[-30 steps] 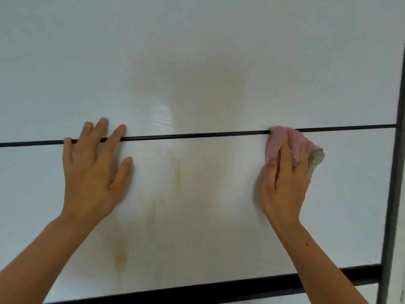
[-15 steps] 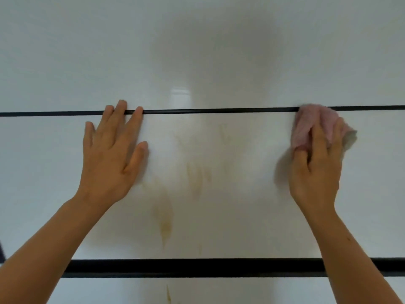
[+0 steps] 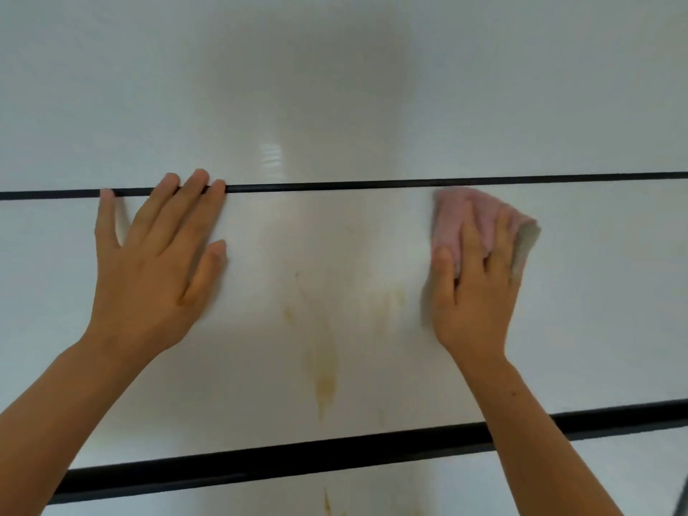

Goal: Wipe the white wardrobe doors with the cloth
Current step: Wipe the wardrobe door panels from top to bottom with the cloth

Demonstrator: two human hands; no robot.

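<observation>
A glossy white wardrobe door (image 3: 335, 106) fills the view, split by a thin black strip (image 3: 335, 186) and a thicker black bar (image 3: 298, 458). Yellowish streaks (image 3: 325, 366) mark the middle panel. My right hand (image 3: 473, 288) presses a bunched pink cloth (image 3: 456, 221) flat against the panel just below the thin strip, fingers straight over it and thumb at its left edge. My left hand (image 3: 156, 262) lies flat on the same panel at the left, fingertips touching the thin strip.
A second yellowish streak (image 3: 327, 502) shows on the panel under the thick bar. A dark upright edge (image 3: 683, 497) sits at the bottom right corner. The panel between my hands is bare apart from the streaks.
The right hand with the cloth has slid left along the panel, closer to the streaks. The view has swung sideways; the left hand stays flat in the same spot on the door.
</observation>
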